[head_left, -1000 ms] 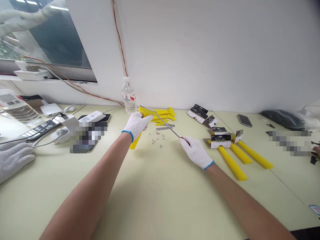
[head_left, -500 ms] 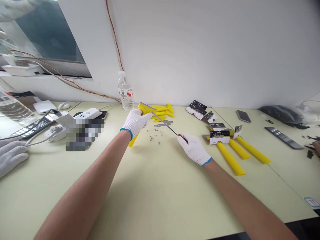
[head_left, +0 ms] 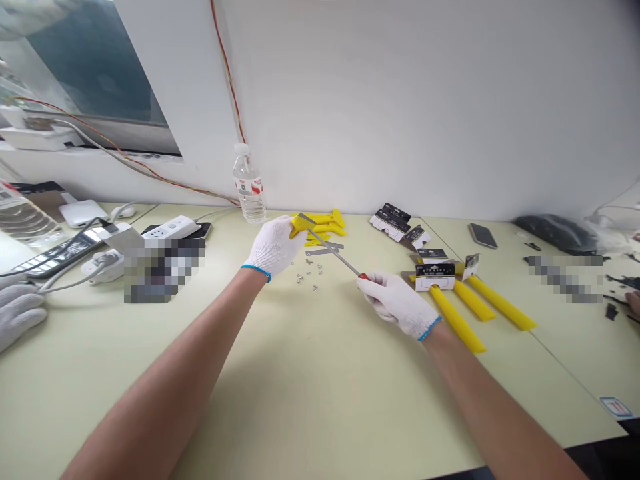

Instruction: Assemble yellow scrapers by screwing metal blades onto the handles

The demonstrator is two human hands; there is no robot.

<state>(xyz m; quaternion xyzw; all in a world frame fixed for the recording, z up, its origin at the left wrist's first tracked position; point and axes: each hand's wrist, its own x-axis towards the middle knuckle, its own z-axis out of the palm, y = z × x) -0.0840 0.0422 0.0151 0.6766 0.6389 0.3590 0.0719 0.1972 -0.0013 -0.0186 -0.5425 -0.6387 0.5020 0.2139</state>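
My left hand (head_left: 274, 248), in a white glove, is closed round a yellow scraper (head_left: 300, 225) with a metal blade along its top edge, held just above the table. My right hand (head_left: 395, 302), also gloved, grips a screwdriver (head_left: 336, 253) by its red handle, and the thin shaft points up-left with its tip at the scraper's head. Several small screws (head_left: 307, 273) lie loose on the table between my hands. Behind them sit more yellow scraper parts (head_left: 327, 225) and a loose metal blade (head_left: 324, 249).
Packaged yellow scrapers (head_left: 453, 293) lie to the right, with more card packs (head_left: 395, 222) and a phone (head_left: 483, 235) behind. A water bottle (head_left: 249, 185) stands at the wall. A power strip (head_left: 167, 230) and cables lie at left, where another person's gloved hand (head_left: 15, 312) rests.
My left hand has tilted the scraper so its handle is now hidden in the fist. My right hand drew back slightly toward me, keeping the screwdriver tip at the scraper.
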